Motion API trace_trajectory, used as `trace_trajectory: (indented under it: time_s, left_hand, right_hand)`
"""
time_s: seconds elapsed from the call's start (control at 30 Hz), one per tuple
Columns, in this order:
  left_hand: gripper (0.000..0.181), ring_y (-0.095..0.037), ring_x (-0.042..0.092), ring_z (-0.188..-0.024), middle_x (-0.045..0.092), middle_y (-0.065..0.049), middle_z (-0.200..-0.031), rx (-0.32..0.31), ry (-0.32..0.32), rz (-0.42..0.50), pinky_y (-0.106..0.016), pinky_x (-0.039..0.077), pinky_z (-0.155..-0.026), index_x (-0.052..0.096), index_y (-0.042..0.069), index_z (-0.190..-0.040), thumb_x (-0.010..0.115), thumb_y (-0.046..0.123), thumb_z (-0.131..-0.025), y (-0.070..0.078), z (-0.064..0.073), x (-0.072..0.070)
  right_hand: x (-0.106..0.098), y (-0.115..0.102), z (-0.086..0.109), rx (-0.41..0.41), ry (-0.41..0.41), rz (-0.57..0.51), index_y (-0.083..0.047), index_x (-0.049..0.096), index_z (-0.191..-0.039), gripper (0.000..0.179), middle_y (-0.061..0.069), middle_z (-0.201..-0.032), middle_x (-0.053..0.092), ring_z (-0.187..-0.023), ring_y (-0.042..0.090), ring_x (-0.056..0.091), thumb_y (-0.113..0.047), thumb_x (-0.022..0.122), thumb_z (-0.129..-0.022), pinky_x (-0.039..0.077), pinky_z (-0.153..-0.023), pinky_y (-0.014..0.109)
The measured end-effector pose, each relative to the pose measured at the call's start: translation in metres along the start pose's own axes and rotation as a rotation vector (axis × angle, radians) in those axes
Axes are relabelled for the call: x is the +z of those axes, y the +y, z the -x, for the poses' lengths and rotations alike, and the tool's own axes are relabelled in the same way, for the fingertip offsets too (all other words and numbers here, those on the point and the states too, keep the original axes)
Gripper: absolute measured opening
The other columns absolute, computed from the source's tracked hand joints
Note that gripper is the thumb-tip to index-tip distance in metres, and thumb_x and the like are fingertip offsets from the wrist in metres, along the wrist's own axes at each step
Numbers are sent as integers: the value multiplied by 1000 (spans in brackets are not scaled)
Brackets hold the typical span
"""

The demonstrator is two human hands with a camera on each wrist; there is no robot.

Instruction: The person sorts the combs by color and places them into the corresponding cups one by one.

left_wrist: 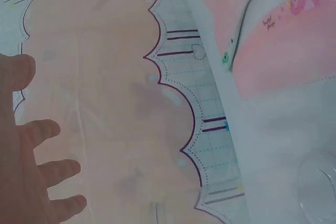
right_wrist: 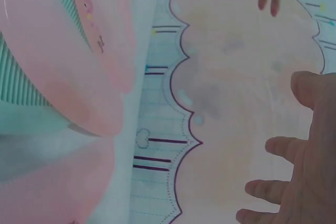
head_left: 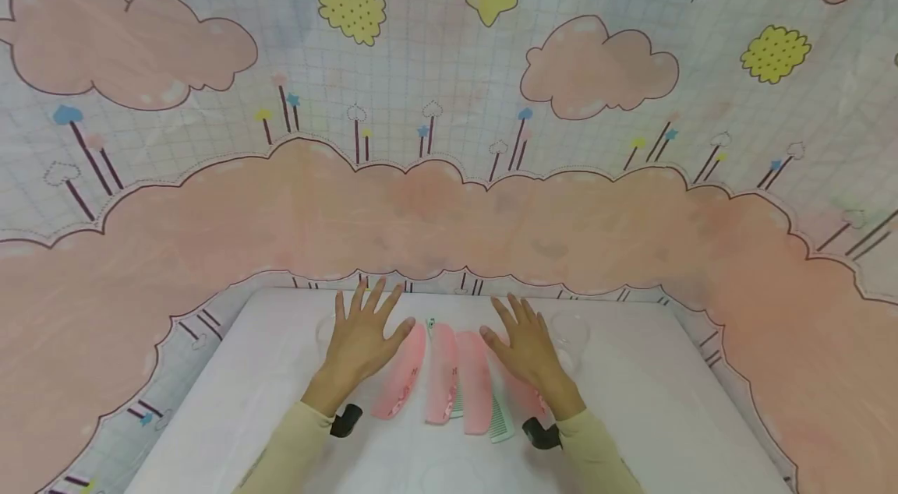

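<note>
Both hands are held up with fingers spread, gripping nothing. In the head view my left hand [head_left: 359, 340] overlaps the top of the leftmost pink comb [head_left: 403, 375]. My right hand [head_left: 528, 346] covers much of the rightmost pink comb [head_left: 521, 383]. Between them two more pink combs, one left of centre [head_left: 440, 373] and one right of centre [head_left: 475, 385], lie side by side. A light green comb [head_left: 501, 420] shows its teeth from under a pink one. In the left wrist view a thin green comb edge [left_wrist: 242, 19] stands between pink combs.
White table [head_left: 266, 369] carries the combs. A clear round container [head_left: 570, 329] is behind the right hand; another [head_left: 323, 332] is partly hidden by the left hand. Black wrist mounts [head_left: 347, 421] sit at both cuffs. A patterned cloth [head_left: 449, 221] hangs behind the table.
</note>
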State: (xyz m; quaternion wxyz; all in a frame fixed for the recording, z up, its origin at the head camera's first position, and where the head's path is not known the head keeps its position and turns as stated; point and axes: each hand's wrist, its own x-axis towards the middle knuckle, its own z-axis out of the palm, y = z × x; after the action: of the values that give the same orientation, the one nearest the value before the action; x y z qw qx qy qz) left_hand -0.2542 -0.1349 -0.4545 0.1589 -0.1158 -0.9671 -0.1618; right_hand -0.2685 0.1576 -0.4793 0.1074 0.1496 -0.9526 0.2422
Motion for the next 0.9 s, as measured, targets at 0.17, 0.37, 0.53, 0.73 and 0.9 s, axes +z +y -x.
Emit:
trace_trajectory:
  time_s: [0.17, 0.37, 0.53, 0.73, 0.9]
  left_hand:
    - [67, -38, 16, -151, 31, -10, -161, -32, 10, 16, -69, 6, -118, 35, 26, -153, 45, 60, -96, -9, 6, -2]
    - [67, -40, 21, -149, 33, -13, -159, -62, 56, 37, -67, 11, -117, 37, 22, -152, 50, 55, -96, -19, 9, -6]
    - [65, -43, 26, -146, 37, -17, -156, -99, 96, 63, -67, 18, -116, 40, 18, -150, 52, 51, -96, -29, 12, -9]
    - [68, -44, 24, -147, 33, -19, -158, -159, 95, 167, -68, 23, -113, 36, 13, -151, 53, 49, -96, -46, 20, -17]
    - [72, -43, 23, -147, 31, -19, -159, -202, 86, 214, -70, 26, -111, 32, 12, -153, 53, 50, -96, -56, 26, -22]
  right_hand:
    - [6, 0, 6, 10, -9, -47, -18, 36, -152, 67, 18, -159, 31, -148, 43, 25, -52, 49, -97, 16, -118, 67]
    - [11, -1, 11, 45, 3, -106, -16, 38, -151, 66, 18, -158, 34, -145, 43, 31, -50, 52, -97, 22, -118, 64]
    - [17, 1, 15, 85, 2, -206, -15, 38, -151, 66, 18, -158, 34, -144, 43, 33, -49, 54, -96, 29, -114, 65]
    - [26, 2, 16, 117, -12, -339, -13, 39, -150, 67, 16, -156, 38, -144, 40, 35, -47, 58, -95, 31, -115, 62]
    - [31, 4, 17, 135, -13, -388, -13, 40, -149, 67, 17, -154, 41, -142, 41, 38, -46, 59, -94, 33, -114, 61]
